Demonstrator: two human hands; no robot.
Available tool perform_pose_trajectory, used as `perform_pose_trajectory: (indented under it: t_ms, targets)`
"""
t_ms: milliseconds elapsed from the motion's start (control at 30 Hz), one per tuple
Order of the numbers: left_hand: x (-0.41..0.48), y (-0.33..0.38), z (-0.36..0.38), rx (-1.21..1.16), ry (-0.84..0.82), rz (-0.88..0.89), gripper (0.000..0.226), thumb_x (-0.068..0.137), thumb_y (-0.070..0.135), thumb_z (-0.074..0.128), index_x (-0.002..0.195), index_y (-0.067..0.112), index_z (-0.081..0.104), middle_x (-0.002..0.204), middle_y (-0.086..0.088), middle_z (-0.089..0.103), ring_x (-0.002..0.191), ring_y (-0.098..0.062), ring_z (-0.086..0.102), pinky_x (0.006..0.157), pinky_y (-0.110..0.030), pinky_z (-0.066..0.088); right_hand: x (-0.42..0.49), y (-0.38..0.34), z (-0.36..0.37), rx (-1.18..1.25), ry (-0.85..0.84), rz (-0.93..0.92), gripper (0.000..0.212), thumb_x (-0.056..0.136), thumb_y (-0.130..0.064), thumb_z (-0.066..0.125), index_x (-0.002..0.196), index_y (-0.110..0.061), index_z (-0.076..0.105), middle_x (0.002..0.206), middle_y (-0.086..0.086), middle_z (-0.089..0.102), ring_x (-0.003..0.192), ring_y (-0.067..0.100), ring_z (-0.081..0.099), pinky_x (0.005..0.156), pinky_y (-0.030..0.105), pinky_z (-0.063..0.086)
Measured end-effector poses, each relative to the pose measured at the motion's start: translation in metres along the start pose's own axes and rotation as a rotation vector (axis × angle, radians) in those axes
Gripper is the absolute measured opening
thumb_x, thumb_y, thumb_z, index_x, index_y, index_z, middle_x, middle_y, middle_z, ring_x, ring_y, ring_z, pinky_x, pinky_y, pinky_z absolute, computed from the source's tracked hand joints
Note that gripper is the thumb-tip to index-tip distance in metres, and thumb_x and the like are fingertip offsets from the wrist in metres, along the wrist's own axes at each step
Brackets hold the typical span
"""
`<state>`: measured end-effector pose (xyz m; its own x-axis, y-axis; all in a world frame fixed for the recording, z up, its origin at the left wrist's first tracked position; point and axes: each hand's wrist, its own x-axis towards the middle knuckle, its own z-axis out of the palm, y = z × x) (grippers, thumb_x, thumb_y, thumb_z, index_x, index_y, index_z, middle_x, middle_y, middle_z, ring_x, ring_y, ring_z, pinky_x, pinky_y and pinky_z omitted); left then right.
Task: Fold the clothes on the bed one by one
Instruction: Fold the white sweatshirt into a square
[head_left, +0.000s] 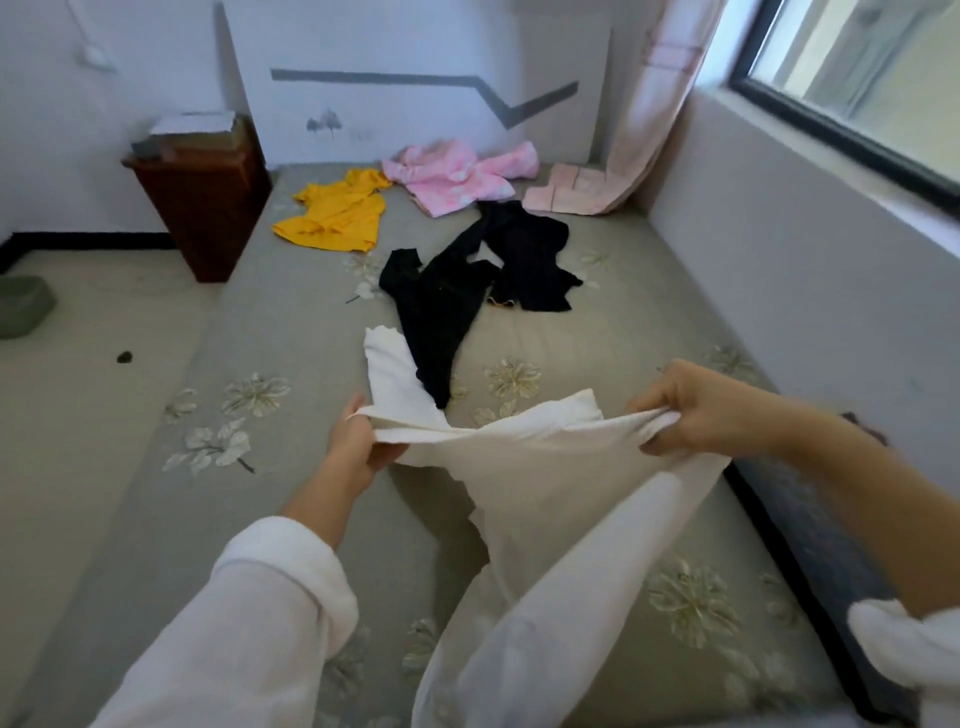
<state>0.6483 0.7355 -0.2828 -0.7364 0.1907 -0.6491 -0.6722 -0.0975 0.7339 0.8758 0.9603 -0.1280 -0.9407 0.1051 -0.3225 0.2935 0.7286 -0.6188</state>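
Head view: left hand (358, 447) pinches one edge of the white garment (545, 467); right hand (711, 410) grips the opposite edge, fingers curled round bunched fabric. Garment hangs stretched between both hands above the floral bed (260, 322). Beyond the hands lie black clothes (447, 301), then a yellow garment (337, 215) and a pink garment (457, 179).

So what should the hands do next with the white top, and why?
Probably lower the white top and spread it flat on the bed. The left hand and right hand grip its bunched edge and the rest hangs crumpled, so it likely needs flattening before folding.
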Motion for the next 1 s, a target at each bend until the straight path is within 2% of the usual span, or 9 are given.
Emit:
perform_pose_trajectory:
  t_ms: [100,233,467,533,633,733,800,933,1000]
  targets:
    - [-0.012,0.035,-0.012,-0.060,-0.013,0.142,0.050,0.099,0.006,0.026,0.140,0.029,0.042,0.134,-0.018,0.049,0.083,-0.028,0.060,0.058,-0.038,0.053,0.005,0.011,-0.007,0.022,0.093,0.098,0.027,0.057,-0.024,0.065,0.083,-0.017,0.069,0.075,0.000,0.068,0.068,0.013,0.064,0.063,0.029,0.048]
    - [-0.039,0.073,-0.021,-0.086,-0.031,0.313,0.048,0.098,0.010,0.027,0.140,0.031,0.040,0.132,-0.016,0.047,0.080,-0.025,0.060,0.049,-0.032,0.055,0.017,0.019,-0.010,-0.124,0.128,0.199,0.024,0.048,-0.029,0.059,0.061,-0.009,0.056,0.058,0.001,0.053,0.055,0.017,0.051,0.052,0.029,0.036]
    - [-0.109,0.106,-0.039,-0.311,-0.081,0.520,0.042,0.098,0.022,0.027,0.135,0.021,0.046,0.090,-0.009,0.056,0.078,-0.028,0.060,0.068,-0.041,0.056,0.019,-0.013,-0.026,-0.105,0.239,0.189,0.018,0.044,-0.028,0.061,0.045,-0.014,0.049,0.041,-0.008,0.042,0.039,0.007,0.041,0.040,0.019,0.028]
    - [-0.124,0.118,-0.046,-0.307,-0.105,0.604,0.039,0.097,0.027,0.026,0.125,0.021,0.052,0.079,-0.007,0.058,0.072,-0.027,0.062,0.072,-0.042,0.055,0.016,-0.025,-0.037,-0.033,0.290,0.167,0.023,0.047,-0.026,0.068,0.043,-0.010,0.052,0.040,-0.008,0.044,0.037,0.006,0.041,0.038,0.017,0.029]
    - [-0.132,0.134,-0.053,-0.187,-0.066,0.731,0.035,0.095,0.029,0.023,0.102,0.021,0.057,0.073,-0.007,0.061,0.061,-0.024,0.067,0.061,-0.040,0.057,0.024,-0.027,-0.049,-0.029,0.394,0.171,0.036,0.069,-0.017,0.078,0.055,0.003,0.051,0.052,0.004,0.042,0.051,0.019,0.040,0.052,0.028,0.026]
    - [-0.116,0.146,-0.056,0.046,0.057,0.673,0.051,0.099,0.041,0.014,0.091,0.013,0.056,0.067,-0.013,0.066,0.051,-0.025,0.067,0.057,-0.035,0.057,0.047,-0.023,-0.047,-0.188,0.432,0.253,0.044,0.081,-0.027,0.070,0.053,-0.008,0.041,0.050,0.003,0.040,0.051,0.022,0.037,0.052,0.031,0.025]
    - [-0.100,0.156,-0.058,0.231,0.118,0.590,0.065,0.099,0.049,0.010,0.105,0.005,0.057,0.065,-0.012,0.069,0.053,-0.029,0.066,0.060,-0.034,0.055,0.064,-0.021,-0.045,-0.340,0.490,0.329,0.042,0.089,-0.035,0.059,0.061,-0.007,0.046,0.062,0.007,0.051,0.056,0.023,0.044,0.052,0.031,0.031]
    - [-0.071,0.184,-0.059,0.383,0.234,0.503,0.072,0.094,0.062,0.015,0.136,0.010,0.042,0.095,-0.020,0.066,0.069,-0.039,0.064,0.065,-0.046,0.056,0.097,-0.022,-0.049,-0.604,0.690,0.386,0.025,0.094,-0.028,0.045,0.094,-0.009,0.061,0.105,0.016,0.061,0.089,0.034,0.057,0.068,0.033,0.038]
    - [-0.068,0.199,-0.049,0.324,0.229,0.454,0.078,0.090,0.070,0.020,0.137,0.010,0.040,0.110,-0.021,0.061,0.077,-0.041,0.062,0.063,-0.049,0.055,0.114,-0.028,-0.057,-0.581,0.705,0.447,0.027,0.093,-0.025,0.042,0.101,-0.009,0.063,0.108,0.016,0.063,0.094,0.036,0.062,0.066,0.031,0.038]
